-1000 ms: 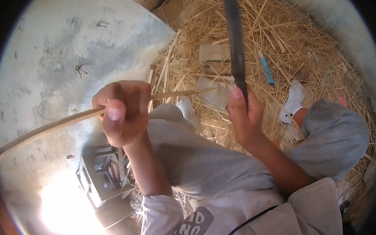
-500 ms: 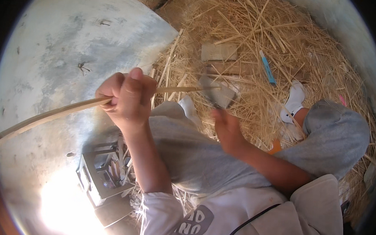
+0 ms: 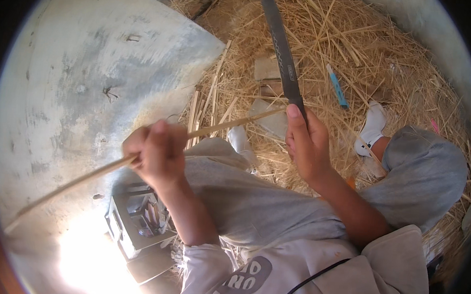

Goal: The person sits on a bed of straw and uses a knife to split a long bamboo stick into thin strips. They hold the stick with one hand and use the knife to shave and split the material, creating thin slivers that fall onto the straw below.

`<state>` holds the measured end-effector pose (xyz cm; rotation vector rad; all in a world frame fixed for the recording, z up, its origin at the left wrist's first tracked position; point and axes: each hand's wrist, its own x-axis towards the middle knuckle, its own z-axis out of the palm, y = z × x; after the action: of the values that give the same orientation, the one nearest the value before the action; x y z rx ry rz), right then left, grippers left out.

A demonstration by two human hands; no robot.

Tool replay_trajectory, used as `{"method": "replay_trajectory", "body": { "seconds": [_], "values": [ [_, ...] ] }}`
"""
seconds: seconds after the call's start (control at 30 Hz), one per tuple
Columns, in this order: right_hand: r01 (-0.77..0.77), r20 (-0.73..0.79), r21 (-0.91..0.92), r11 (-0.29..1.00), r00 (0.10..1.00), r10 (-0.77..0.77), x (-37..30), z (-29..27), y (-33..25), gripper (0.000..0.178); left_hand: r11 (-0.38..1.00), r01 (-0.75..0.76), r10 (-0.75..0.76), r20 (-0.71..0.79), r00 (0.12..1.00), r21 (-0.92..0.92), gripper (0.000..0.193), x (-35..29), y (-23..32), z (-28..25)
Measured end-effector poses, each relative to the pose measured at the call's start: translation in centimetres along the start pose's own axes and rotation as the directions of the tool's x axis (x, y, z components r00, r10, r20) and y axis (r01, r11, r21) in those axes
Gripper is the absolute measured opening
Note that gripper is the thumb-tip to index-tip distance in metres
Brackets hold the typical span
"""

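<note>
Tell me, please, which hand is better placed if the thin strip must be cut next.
Probably the right hand: it grips the long dark knife at its near end, with the blade pointing away from the body. The left hand is closed around the thin strip.

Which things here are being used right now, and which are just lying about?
In use:
long dark metal knife, right hand
long thin tan wooden strip, left hand

Apparently just lying about:
slim blue tool
loose tan slivers
grey angular container
</note>
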<state>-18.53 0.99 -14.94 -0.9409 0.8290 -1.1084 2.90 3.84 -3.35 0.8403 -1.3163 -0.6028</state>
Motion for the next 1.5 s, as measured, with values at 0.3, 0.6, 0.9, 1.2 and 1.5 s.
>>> {"method": "replay_trajectory", "body": {
  "seconds": [0.3, 0.6, 0.9, 1.2, 1.5],
  "values": [
    [-0.077, -0.021, 0.002, 0.997, 0.997, 0.077, 0.2, 0.3, -1.8, 0.038, 0.995, 0.059, -0.034, -0.275, 0.961, 0.085, 0.055, 0.1, 2.2, 1.2],
    [0.066, -0.095, 0.138, 0.988, 0.994, -0.053, -1.0, 1.1, 0.1, 0.040, 0.985, 0.039, -0.017, -0.130, 0.991, 0.166, 0.050, 0.9, 1.5, 3.0],
    [-0.192, 0.125, -0.297, 0.935, 0.963, 0.238, -3.3, 3.1, 1.5, 0.040, 0.992, 0.060, -0.025, -0.302, 0.953, 0.107, 0.050, 1.0, 1.5, 0.5],
    [-0.272, 0.271, -0.512, 0.815, 0.849, 0.454, -5.0, 3.3, 5.4, 0.040, 0.999, -0.011, 0.026, -0.355, 0.934, 0.044, 0.050, 0.2, 1.6, -1.9],
    [-0.218, 0.264, -0.548, 0.808, 0.871, 0.414, -6.1, 2.5, 9.9, 0.046, 0.996, 0.001, 0.035, -0.379, 0.925, 0.094, 0.050, -1.4, 1.8, -2.7]
  ]
}}
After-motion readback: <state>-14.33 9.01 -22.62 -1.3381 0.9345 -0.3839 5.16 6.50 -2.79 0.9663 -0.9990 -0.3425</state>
